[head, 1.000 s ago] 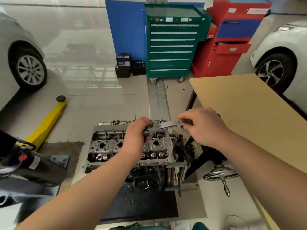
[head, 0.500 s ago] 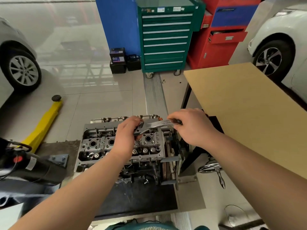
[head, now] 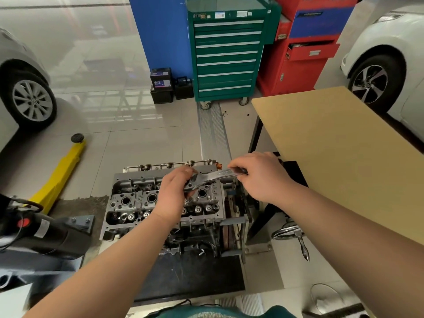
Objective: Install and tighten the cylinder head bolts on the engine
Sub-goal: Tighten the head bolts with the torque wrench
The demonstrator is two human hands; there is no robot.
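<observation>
Steel wrench (head: 214, 179) lies crosswise over the right end of the engine (head: 165, 200), its head pressed down under the closed left hand (head: 175, 192), the right hand (head: 259, 175) gripping its handle.

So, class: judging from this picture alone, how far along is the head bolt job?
Done: the grey aluminium cylinder head sits on the engine. In hand: the left hand steadies the head of the shiny steel ratchet wrench; the right hand grips its handle. Left: unclear, since the bolts themselves are hidden.

Both hands (head: 174, 193) (head: 259, 175) clenched, forearms extended
</observation>
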